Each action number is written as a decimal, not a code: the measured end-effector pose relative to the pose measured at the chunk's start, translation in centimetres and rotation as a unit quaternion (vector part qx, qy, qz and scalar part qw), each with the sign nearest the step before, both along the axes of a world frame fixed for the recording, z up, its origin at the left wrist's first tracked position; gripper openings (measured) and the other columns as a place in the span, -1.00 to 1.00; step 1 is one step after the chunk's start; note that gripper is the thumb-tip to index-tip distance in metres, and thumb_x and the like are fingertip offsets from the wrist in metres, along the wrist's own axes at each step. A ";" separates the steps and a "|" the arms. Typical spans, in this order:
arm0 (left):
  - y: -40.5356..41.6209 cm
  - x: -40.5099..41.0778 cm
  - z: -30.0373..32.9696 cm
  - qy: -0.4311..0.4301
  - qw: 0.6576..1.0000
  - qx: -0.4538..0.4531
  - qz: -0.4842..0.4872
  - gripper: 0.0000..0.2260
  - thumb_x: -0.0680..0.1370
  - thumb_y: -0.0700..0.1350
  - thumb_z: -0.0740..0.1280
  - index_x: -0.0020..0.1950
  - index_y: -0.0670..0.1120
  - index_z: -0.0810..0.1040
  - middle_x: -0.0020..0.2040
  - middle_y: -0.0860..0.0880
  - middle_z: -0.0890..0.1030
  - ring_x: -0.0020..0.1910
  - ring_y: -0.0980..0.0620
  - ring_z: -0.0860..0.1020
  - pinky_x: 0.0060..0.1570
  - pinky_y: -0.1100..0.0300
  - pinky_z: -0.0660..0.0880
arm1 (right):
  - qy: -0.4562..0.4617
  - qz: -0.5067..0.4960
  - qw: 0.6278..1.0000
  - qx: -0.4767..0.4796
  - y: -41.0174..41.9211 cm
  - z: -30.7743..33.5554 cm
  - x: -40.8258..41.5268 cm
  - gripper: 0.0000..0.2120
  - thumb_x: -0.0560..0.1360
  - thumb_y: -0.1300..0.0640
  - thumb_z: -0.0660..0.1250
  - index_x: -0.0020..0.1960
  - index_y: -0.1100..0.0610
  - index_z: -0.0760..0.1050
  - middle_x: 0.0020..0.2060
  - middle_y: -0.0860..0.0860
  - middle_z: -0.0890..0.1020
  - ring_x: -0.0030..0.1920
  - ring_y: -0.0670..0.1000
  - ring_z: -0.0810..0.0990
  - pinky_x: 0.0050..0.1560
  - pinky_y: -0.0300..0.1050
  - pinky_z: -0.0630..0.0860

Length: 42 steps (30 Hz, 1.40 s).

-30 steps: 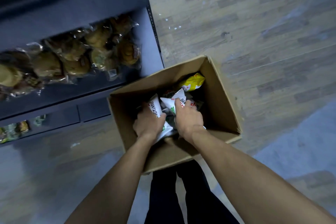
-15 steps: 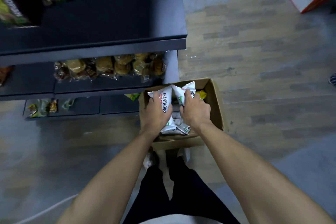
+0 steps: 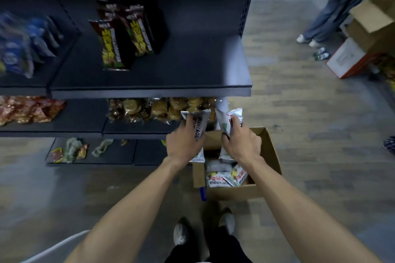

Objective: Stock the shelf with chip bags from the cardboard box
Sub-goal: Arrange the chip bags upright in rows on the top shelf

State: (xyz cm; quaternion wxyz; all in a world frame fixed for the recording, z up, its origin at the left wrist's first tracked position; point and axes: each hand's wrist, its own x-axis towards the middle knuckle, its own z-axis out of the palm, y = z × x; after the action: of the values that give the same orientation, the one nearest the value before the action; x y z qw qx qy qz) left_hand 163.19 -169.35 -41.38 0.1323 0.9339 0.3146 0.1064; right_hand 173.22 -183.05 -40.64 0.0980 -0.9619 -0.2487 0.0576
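Partly hidden chip bags (image 3: pixel 199 126), hands (image 3: pixel 184 143) gripping, blurred shelf (image 3: pixel 149 83)

Grey wood-plank floor (image 3: pixel 299 113) beside dark metal shelving (image 3: pixel 192 66).

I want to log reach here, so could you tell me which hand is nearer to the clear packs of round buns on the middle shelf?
Left. The left hand, gripping a white chip bag, sits just below the bun packs; the right hand, holding another bag, is further right, over the cardboard box.
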 end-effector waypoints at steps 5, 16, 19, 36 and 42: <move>4.7 -1.7 7.4 -0.091 0.993 0.079 0.000 -0.52 0.48 0.20 0.26 0.27 -0.04 0.30 -0.12 -0.03 0.58 -0.26 -0.12 0.61 -0.43 0.09 0.45 | -0.094 0.033 0.993 0.070 4.3 7.2 -1.2 -0.43 0.49 -0.12 0.28 0.43 -0.03 0.20 0.18 0.09 0.50 0.04 0.21 0.59 -0.13 0.07 0.51; 12.3 -1.0 26.7 -0.316 0.930 0.190 -0.003 -0.55 0.49 0.17 0.29 0.22 -0.09 0.34 -0.12 0.00 0.56 -0.28 -0.08 0.58 -0.47 0.12 0.43 | -0.286 0.047 0.925 0.246 12.3 27.3 -2.0 -0.52 0.49 -0.14 0.27 0.33 -0.03 0.24 -0.04 0.01 0.51 -0.15 0.16 0.60 -0.24 0.05 0.54; 12.7 -0.7 27.5 -0.323 0.925 0.202 0.010 -0.53 0.48 0.15 0.31 0.23 -0.11 0.34 -0.08 -0.02 0.57 -0.24 -0.10 0.59 -0.45 0.15 0.33 | -0.284 0.038 0.923 0.257 13.0 28.2 -1.8 -0.54 0.49 -0.15 0.27 0.30 -0.01 0.26 -0.01 0.02 0.53 -0.14 0.18 0.61 -0.24 0.02 0.49; 21.0 9.6 36.3 -0.263 0.921 0.276 0.086 -0.52 0.57 0.14 0.22 0.40 -0.06 0.29 0.20 -0.14 0.48 0.02 -0.12 0.56 -0.40 0.13 0.34 | -0.273 0.013 0.917 0.289 24.4 36.5 7.6 -0.52 0.52 -0.14 0.20 0.36 0.04 0.23 0.09 0.08 0.46 0.01 0.20 0.57 -0.20 -0.01 0.37; 23.1 12.1 34.2 -0.289 0.916 0.266 0.076 -0.52 0.55 0.13 0.25 0.39 -0.08 0.32 0.13 -0.17 0.43 0.01 -0.14 0.50 -0.33 0.10 0.44 | -0.258 0.027 0.907 0.331 26.3 34.2 9.4 -0.43 0.51 -0.20 0.23 0.42 -0.03 0.15 0.20 0.08 0.27 0.11 0.18 0.43 -0.16 0.05 0.47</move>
State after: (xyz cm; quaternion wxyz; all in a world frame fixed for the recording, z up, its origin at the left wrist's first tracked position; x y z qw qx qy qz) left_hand 175.34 -146.28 -7.14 -0.0448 0.8365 0.2929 0.4610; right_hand 182.67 -156.70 -6.47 0.3420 -0.8481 -0.2964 -0.2757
